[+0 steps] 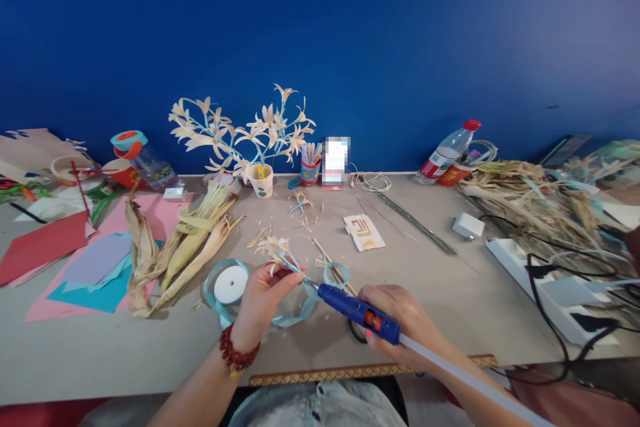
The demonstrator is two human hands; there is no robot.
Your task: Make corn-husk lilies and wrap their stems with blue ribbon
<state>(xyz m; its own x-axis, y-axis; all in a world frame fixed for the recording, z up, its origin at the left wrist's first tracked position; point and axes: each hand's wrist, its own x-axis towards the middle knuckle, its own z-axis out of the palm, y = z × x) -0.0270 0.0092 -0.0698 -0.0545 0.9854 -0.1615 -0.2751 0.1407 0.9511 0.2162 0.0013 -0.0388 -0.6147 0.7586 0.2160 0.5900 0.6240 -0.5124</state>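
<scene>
My left hand [267, 293] pinches the blue-wrapped stem of a pale corn-husk flower [274, 248], its petals pointing up and to the left. In my right hand [400, 313] is a blue hot glue gun [357, 310], a long white glue stick [465, 377] running out of its back end. The gun's nozzle points left and meets the stem at my left fingertips; whether glue is coming out is too small to tell. Light blue ribbon [295, 315] lies in loops under my hands, beside a white spool [231, 283]. Scissors partly show beneath the gun.
Finished husk flowers stand in a paper cup [261, 181] at the back. Dried corn husks [193, 247] lie on coloured paper [100, 273] to the left. Wires [420, 223], a charger [469, 227], a power strip [545, 293] and a husk pile [525, 193] occupy the right.
</scene>
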